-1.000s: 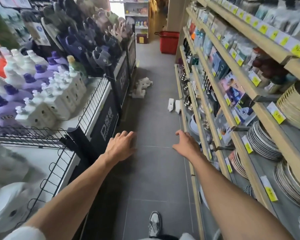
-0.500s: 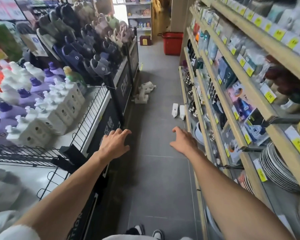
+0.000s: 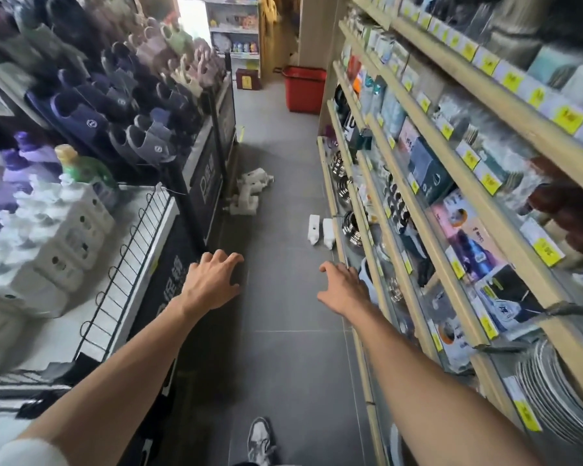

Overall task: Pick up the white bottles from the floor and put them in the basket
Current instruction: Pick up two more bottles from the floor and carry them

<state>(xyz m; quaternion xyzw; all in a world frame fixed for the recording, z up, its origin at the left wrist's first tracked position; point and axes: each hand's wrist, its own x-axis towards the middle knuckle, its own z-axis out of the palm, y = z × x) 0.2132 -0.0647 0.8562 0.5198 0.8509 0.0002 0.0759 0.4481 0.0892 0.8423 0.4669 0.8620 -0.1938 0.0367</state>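
Two white bottles [image 3: 313, 228] ahead, further pile [image 3: 248, 198] hard to count, left hand [image 3: 212, 284], right hand [image 3: 342, 289], both slack, empty

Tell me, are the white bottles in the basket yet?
Not yet. Nothing looks done: a heap of white bottles lies on the floor by the left display, and two more white bottles lie beside the right shelf. The left hand and the right hand reach forward and hold nothing. The red basket stands far ahead; its inside cannot be seen. All the picking up is left.
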